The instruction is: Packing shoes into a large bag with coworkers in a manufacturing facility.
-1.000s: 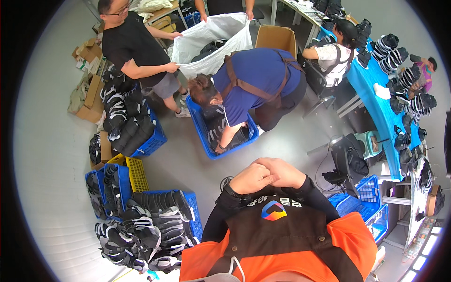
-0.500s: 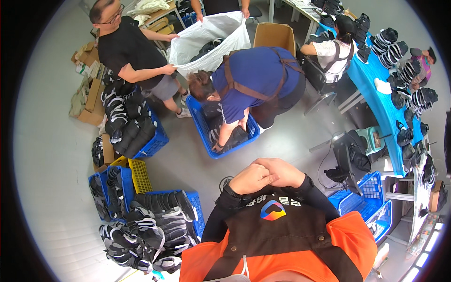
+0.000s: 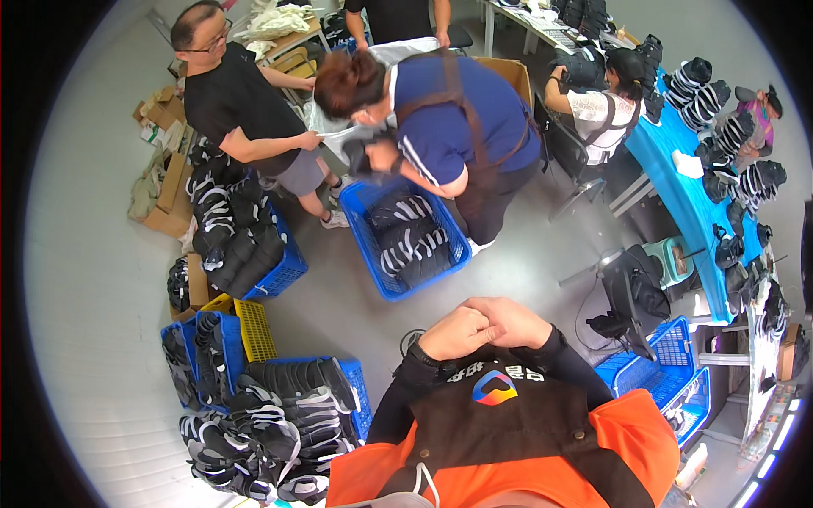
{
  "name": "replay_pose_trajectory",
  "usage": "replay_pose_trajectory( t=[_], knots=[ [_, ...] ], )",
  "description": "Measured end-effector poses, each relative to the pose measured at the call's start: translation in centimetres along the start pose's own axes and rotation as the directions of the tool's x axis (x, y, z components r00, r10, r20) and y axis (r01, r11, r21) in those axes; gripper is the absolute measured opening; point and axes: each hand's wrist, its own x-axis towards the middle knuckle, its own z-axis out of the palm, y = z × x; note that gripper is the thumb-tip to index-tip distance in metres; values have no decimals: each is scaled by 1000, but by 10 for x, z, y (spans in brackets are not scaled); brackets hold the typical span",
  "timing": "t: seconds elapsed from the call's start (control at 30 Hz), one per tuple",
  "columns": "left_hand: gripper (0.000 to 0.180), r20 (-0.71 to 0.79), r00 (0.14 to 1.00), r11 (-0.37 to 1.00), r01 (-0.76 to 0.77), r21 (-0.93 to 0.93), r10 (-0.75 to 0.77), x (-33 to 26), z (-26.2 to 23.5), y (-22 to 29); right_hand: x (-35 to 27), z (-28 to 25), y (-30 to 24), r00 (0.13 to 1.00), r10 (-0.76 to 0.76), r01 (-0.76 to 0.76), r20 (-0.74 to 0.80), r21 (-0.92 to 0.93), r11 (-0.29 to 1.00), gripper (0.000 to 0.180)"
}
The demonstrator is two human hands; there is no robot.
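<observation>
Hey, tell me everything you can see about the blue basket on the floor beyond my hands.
The blue basket is rectangular and open-topped, apparently plastic, with a rim around it. It stands upright on the grey floor, set slightly askew, apart from your left hand and right hand. Black items with pale stripes lie inside, hiding most of its bottom. A co-worker in blue leans over its far side; contact there is unclear.

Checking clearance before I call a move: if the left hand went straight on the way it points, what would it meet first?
Most likely the right hand: the left hand points toward it and they touch, clasped together. How their fingers overlap is hard to tell.
</observation>
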Motion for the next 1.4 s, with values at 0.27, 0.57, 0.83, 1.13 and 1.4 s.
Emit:
replay_pose_trajectory(
  t=[0.27,0.57,0.83,1.13,1.4],
  knots=[
    [53,3,1000,1000,-19,-1,19,-5,-6,-4,6,4,-3,1000,-10,10,-5,8,1000,39],
    [56,-5,1000,1000,-3,-18,2,-10,-12,-1,11,8,-6,1000,4,-4,6,11,1000,39],
    [55,10,1000,1000,-1,-25,1,-10,-12,-6,12,12,-1,1000,-3,3,0,4,1000,41],
    [56,-18,999,999,-35,-32,35,-8,-6,-12,10,11,0,1000,-9,9,0,-14,1000,41],
    [57,1,1000,1000,-7,-20,7,-6,-2,-11,5,11,2,1000,-10,10,-9,-14,1000,37]
  ],
)
